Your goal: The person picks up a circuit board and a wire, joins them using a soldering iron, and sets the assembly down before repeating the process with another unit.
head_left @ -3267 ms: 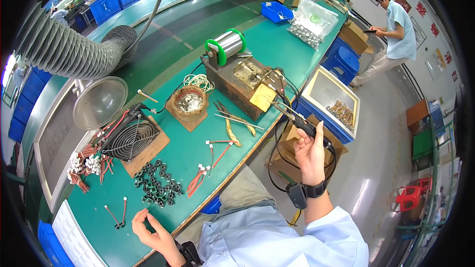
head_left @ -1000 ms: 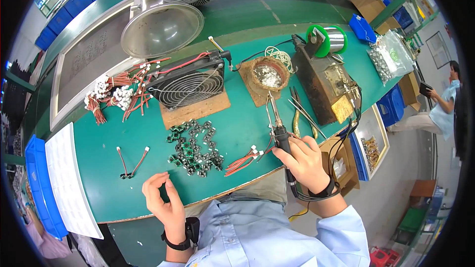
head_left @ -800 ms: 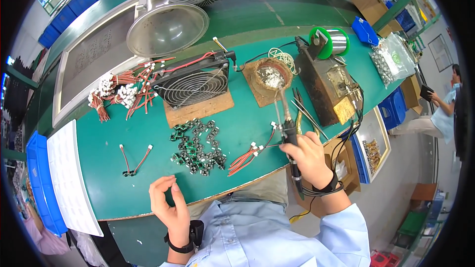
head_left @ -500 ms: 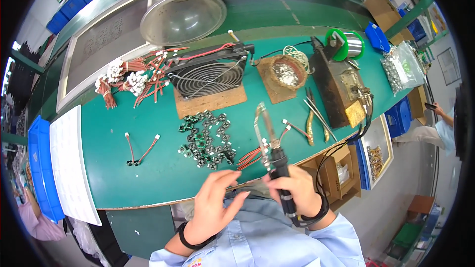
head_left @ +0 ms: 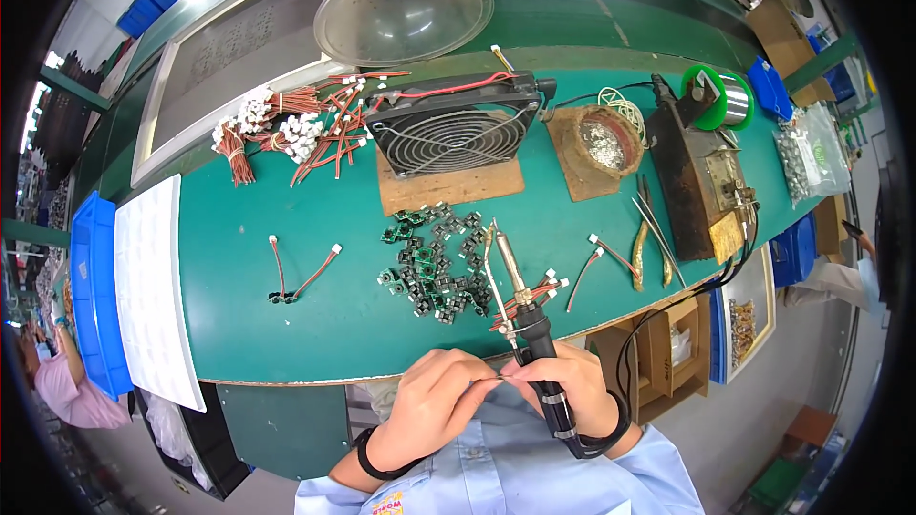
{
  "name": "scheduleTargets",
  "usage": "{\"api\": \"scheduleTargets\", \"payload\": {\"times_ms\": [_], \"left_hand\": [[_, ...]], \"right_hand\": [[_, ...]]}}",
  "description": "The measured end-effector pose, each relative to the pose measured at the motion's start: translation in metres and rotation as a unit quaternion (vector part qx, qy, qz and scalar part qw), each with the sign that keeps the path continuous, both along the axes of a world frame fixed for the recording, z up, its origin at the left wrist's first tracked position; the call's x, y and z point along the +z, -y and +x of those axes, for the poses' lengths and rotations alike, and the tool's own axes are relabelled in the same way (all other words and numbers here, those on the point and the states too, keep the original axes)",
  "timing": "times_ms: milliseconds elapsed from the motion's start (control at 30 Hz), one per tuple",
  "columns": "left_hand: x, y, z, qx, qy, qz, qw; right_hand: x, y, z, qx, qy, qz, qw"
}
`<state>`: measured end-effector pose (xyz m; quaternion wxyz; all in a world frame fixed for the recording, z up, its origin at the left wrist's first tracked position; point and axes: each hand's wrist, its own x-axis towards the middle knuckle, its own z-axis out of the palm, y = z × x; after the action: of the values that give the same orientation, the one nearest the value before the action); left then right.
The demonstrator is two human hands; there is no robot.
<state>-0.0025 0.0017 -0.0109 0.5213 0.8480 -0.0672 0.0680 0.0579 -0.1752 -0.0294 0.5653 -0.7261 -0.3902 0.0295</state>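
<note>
In my right hand [head_left: 576,387] is a soldering iron [head_left: 536,329] with a thin metal tube beside its barrel, its tip pointing up and away from me. My left hand [head_left: 443,402] is closed in a pinch. Its fingertips meet those of my right hand at the table's front edge, around something tiny that I cannot make out. Just beyond the iron lies a pile of small green and black circuit boards [head_left: 429,267]. Partly behind the iron are red wires with white connectors [head_left: 546,288]. On the left sits one board [head_left: 282,298] with two wire leads.
A black fan [head_left: 456,138] stands behind the boards, with bundled wires [head_left: 277,124] to its left. To its right are a round pot [head_left: 611,148], pliers [head_left: 639,253], tweezers [head_left: 658,234], a soldering machine [head_left: 701,181] and a solder spool [head_left: 730,100]. A white tray [head_left: 148,286] lines the left end.
My left hand has moved in to meet my right, and its spread fingers have closed to a pinch. The iron has shifted left relative to the table. The whole view has shifted.
</note>
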Motion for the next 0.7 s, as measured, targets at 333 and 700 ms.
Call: {"api": "scheduleTargets", "payload": {"times_ms": [333,700], "left_hand": [[0.002,-0.003,0.024,0.117,0.040,0.148,0.981],[0.008,-0.002,0.040,0.019,0.086,0.304,0.949]], "right_hand": [[0.004,0.003,0.004,-0.117,-0.083,0.034,0.989],[0.012,0.009,0.009,-0.140,-0.177,0.099,0.969]]}}
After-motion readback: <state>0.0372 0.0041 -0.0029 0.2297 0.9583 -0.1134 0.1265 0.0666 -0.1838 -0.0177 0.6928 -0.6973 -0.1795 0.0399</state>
